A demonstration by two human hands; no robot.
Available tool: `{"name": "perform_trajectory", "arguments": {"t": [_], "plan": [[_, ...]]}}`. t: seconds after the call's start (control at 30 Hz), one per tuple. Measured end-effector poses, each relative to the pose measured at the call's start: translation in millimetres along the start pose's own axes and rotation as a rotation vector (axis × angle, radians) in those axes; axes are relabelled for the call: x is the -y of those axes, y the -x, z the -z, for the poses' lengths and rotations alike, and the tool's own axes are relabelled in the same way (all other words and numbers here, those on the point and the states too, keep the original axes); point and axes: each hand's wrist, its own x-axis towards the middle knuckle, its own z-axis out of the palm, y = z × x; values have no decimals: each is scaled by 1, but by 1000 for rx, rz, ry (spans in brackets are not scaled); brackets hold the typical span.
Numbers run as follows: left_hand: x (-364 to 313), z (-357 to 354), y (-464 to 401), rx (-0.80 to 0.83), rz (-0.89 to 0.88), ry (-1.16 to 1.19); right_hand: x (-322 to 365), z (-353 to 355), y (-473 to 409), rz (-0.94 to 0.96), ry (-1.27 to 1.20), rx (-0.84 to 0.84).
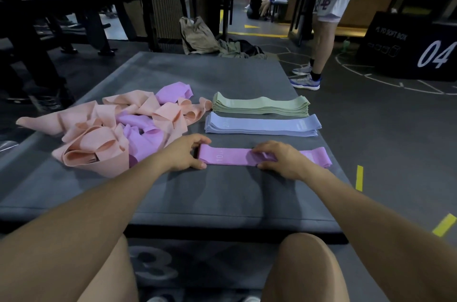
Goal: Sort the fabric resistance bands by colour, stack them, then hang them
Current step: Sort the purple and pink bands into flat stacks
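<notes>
**Two hands flatten a purple band on a grey gym mat**

Much here is hard to count. The loose heap of peach and purple fabric bands [116,128] at centre left is tangled, so the number of bands in it cannot be told; purple ones are partly buried under peach ones. The print on the bands is too small to read surely. A standing person [326,17] at the upper right is cut off above the waist by the frame edge, and figures in the far doorway at the top are blurred.

Three flat groups lie in a column right of centre on the large dark grey padded mat [222,193]. Farthest up is the neat stack of sage green bands [261,105], many layers, edges too fine to count. Just below it is the neat stack of pale blue bands [262,125], likewise several layers. Nearest the viewer is the flat purple fabric band [237,157], one or a few layers; I cannot tell which.

The left hand [185,156] curls its fingers and thumb round the purple band's left end. The right hand [279,158] lies on the band's middle, fingers bent and pressing down, thumb at the near edge.

No container is in view. A black plyo box marked 04 [408,47] stands at the upper right.
</notes>
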Motion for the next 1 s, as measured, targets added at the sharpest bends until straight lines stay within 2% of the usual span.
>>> {"name": "perform_trajectory", "arguments": {"t": [0.13,0.23,0.4,0.53,0.67,0.77,0.87,1.0], "plan": [[-8,11,4,-17,-49,-11,20,6,-13,30,6,-13],[-9,33,11,-162,-140,-60,53,8,-34,66,-39,-94],[10,76,31,-418,-170,-179,123,-7,-74,158,-149,-165],[38,105,50,-510,-126,-168,170,-26,-101,185,-196,-189],[60,119,67,-476,-39,-270,204,-46,-115,241,-225,-152],[71,125,77,-387,-30,-315,214,-62,-124,201,-107,-30],[81,130,84,-379,-42,-363,217,-73,-128,150,-9,63],[92,144,91,-369,24,-358,225,-65,-136,164,-101,-40]]}}
